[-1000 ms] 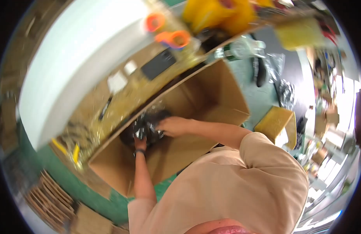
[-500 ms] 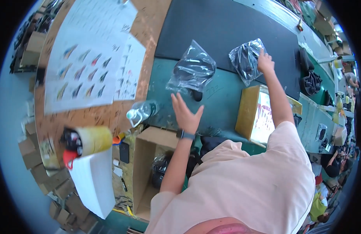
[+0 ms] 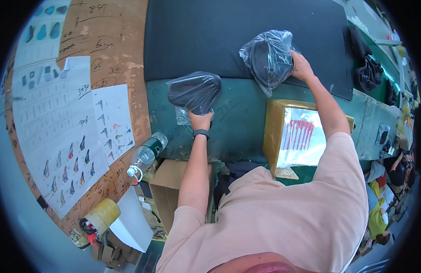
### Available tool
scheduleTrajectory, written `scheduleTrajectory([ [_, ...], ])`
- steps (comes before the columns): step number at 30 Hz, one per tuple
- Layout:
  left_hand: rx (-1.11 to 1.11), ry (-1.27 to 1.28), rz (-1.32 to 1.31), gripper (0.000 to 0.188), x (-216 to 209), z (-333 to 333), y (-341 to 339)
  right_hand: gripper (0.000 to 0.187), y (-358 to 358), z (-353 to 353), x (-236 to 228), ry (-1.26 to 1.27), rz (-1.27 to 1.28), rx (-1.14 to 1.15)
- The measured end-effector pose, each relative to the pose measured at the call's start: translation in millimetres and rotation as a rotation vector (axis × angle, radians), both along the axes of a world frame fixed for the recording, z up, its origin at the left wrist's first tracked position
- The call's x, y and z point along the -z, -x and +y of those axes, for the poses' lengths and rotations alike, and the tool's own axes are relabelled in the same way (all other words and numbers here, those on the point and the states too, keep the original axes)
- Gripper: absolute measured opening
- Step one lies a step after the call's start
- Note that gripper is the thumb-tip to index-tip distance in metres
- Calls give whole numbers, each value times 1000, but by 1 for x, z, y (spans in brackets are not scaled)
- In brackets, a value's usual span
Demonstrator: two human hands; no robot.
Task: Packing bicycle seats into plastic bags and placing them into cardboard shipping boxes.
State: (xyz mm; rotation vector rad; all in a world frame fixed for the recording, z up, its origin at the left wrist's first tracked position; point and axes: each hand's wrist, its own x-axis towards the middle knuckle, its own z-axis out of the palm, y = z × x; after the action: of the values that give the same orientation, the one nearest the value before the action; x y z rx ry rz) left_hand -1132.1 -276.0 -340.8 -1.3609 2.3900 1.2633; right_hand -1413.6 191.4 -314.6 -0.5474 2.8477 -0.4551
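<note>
your left fingers [image 3: 192, 116] hold a bagged black item [image 3: 195, 91] just above the frame's centre; your right fingers [image 3: 294, 57] grip another clear plastic bag [image 3: 267, 59], upper right of centre.

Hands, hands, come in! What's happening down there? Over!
Left hand gripping left bagged dark item. Right hand at edge of right bagged dark item. Yellow box partly behind right forearm.
</note>
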Motion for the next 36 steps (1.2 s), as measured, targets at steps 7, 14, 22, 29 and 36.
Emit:
scheduleTrajectory([
  [7,-325,-1136,204,20,-87,-28,-51,83,-53,-109,-68,325,-236,122],
  [14,-234,-1131,685,100,-275,-18,-261,55,-180,-158,-161,1418,-1404,469],
  [22,-141,-603,528,93,-267,-72,-567,78,-321,-314,-265,689,-1563,-393],
  [29,-452,-961,16,28,10,-69,-664,94,-480,-503,-355,-193,-1496,-801],
  [36,-1019,-1129,201,20,267,-69,-665,86,-662,-635,-214,-702,-678,-1262],
])
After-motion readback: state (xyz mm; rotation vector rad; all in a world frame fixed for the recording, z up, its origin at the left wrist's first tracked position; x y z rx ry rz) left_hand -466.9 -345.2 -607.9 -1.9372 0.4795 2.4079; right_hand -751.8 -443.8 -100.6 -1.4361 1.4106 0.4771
